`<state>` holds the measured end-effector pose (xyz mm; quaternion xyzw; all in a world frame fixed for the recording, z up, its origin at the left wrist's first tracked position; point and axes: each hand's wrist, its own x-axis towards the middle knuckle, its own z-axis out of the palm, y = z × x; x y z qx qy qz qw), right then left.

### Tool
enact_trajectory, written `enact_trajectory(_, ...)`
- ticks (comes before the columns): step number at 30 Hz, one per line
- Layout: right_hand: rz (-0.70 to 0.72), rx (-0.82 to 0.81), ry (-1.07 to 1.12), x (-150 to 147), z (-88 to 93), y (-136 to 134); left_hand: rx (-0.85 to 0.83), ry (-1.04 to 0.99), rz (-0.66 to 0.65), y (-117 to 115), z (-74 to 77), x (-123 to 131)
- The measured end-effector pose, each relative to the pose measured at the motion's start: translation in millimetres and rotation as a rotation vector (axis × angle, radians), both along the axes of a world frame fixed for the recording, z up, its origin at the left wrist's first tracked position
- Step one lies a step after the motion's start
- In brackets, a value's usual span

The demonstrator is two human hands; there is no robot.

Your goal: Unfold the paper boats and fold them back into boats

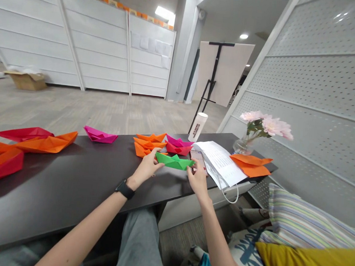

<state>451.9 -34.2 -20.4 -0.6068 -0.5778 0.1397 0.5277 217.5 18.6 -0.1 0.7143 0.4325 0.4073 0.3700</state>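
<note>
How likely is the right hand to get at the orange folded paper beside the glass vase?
Probably yes: the right hand lies close to the orange folded paper, with only flat white printed sheets between. Its fingers are on the green paper boat, though, so it would likely release that first.

One green boat [174, 161]. One left hand [147, 169], one right hand [197, 180], one watch [125, 189]. Three orange boats [149, 144], two pink boats [178, 147], one magenta boat [100, 135]. One phone [198, 160], one vase [244, 146], three blooms [271, 126], two cushions [304, 265], one cardboard box [26, 80], one easel [214, 71]. Large red and orange boats [24, 133] at far left: number unclear.
</note>
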Motion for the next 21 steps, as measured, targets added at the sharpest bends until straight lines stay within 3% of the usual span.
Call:
enact_trajectory(6, -0.089, 0.027, -0.103, 3, -10.4, 10, 0.242, 0.319, 0.093, -2, 2.9, 9)
enact_trajectory(12, -0.125, 0.017, -0.164, 18, -11.3, 17, 0.417, 0.617, 0.259, -1, 7.6, -22)
enact_trajectory(21, -0.213, 0.014, -0.228, 25, -5.9, 25, 0.553, 0.859, 0.27, 13, 11.7, -51)
